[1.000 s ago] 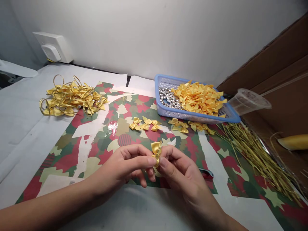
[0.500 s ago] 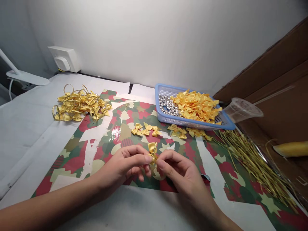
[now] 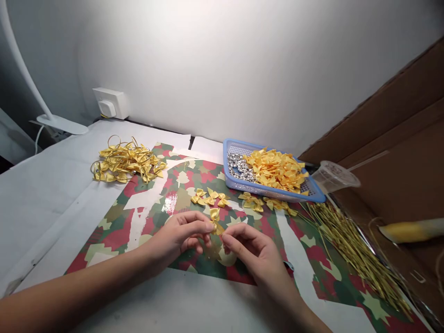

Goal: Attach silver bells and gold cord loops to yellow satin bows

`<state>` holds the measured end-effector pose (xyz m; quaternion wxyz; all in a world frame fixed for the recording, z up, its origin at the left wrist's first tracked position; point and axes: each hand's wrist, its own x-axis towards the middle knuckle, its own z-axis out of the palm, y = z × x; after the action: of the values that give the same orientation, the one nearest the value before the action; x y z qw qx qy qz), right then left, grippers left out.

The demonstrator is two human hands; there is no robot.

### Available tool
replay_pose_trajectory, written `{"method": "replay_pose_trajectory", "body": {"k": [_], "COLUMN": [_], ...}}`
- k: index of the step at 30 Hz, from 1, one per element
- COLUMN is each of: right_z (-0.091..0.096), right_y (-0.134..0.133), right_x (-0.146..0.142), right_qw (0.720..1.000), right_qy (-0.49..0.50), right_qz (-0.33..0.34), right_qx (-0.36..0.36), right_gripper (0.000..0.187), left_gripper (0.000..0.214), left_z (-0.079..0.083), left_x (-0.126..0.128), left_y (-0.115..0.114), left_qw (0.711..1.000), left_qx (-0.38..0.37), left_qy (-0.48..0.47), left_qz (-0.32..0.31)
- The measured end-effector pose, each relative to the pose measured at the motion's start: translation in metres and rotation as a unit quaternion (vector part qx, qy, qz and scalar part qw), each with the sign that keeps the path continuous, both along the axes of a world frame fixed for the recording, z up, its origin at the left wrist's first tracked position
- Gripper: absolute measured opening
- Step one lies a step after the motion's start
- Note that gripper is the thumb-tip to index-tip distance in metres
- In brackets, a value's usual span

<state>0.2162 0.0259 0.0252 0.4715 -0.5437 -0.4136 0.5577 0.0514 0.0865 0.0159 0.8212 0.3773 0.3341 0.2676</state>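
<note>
Right of centre, a blue basket [image 3: 316, 193] holds bows [image 3: 275, 167] and silver beads [image 3: 239, 166]. Lower centre, our left hand [image 3: 183, 233] pinches a shiny yellow bow [image 3: 214, 214]; our right hand [image 3: 258, 247] pinches just beside it, whether on anything we cannot tell.

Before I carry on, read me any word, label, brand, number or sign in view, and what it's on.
Readable text: none.
Pale angular mark at lower right, on a dark brown surface: too small and unclear to tell whether it is lettering.
Patterned sheet: star and tree shapes, no letters visible.
Held bow, blue basket: no lettering visible.
</note>
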Motion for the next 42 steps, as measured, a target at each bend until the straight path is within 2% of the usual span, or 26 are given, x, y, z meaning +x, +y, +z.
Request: {"method": "replay_pose_trajectory", "body": {"k": [7, 12, 17, 19, 21, 23, 25, 27, 31, 36, 42], "right_z": [-0.003, -0.006, -0.006, -0.007, -0.008, -0.008, -0.007, -0.006, -0.005, -0.004, -0.003], "right_y": [-0.002, -0.004, -0.004, -0.005, -0.005, -0.005, -0.004, -0.003, 0.000, 0.003, 0.002], "right_x": [-0.007, -0.009, -0.008, -0.006, -0.003, 0.000, 0.003, 0.005, 0.009, 0.011, 0.010], "right_qw": [0.998, 0.997, 0.997, 0.992, 0.975, 0.945, 0.924, 0.917, 0.915, 0.915, 0.912], "right_qy": [-0.034, -0.036, -0.044, -0.082, -0.150, -0.219, -0.259, -0.275, -0.278, -0.222, -0.212], "right_qz": [0.001, -0.004, 0.002, 0.000, -0.032, -0.060, -0.042, 0.000, 0.029, 0.047, 0.040], "right_qx": [0.056, 0.067, 0.069, 0.091, 0.158, 0.235, 0.279, 0.290, 0.290, 0.333, 0.349], "right_gripper": [0.035, 0.031, 0.030, 0.025, 0.015, 0.010, 0.012, 0.011, 0.009, 0.012, 0.012], "left_gripper": [0.019, 0.019, 0.015, 0.015, 0.016, 0.018, 0.019, 0.021, 0.021, 0.022, 0.019], "left_z": [0.005, 0.007, 0.008, 0.010, 0.011, 0.011, 0.010, 0.009, 0.008, 0.009, 0.004], "left_x": [0.002, 0.001, 0.002, 0.002, 0.001, 0.000, -0.001, 0.000, 0.001, 0.002, 0.002], "left_y": [-0.002, -0.005, -0.005, -0.003, -0.003, -0.003, -0.005, -0.007, -0.007, -0.005, -0.005], "left_qw": [1.000, 0.999, 0.996, 0.994, 0.990, 0.983, 0.977, 0.974, 0.973, 0.975, 0.977], "left_qx": [0.001, 0.017, 0.052, 0.073, 0.105, 0.140, 0.166, 0.174, 0.166, 0.157, 0.150], "left_qy": [0.006, 0.016, 0.054, 0.066, 0.086, 0.107, 0.121, 0.126, 0.130, 0.123, 0.107], "left_qz": [-0.005, -0.028, -0.039, -0.036, -0.035, -0.041, -0.054, -0.067, -0.089, -0.098, -0.105]}}
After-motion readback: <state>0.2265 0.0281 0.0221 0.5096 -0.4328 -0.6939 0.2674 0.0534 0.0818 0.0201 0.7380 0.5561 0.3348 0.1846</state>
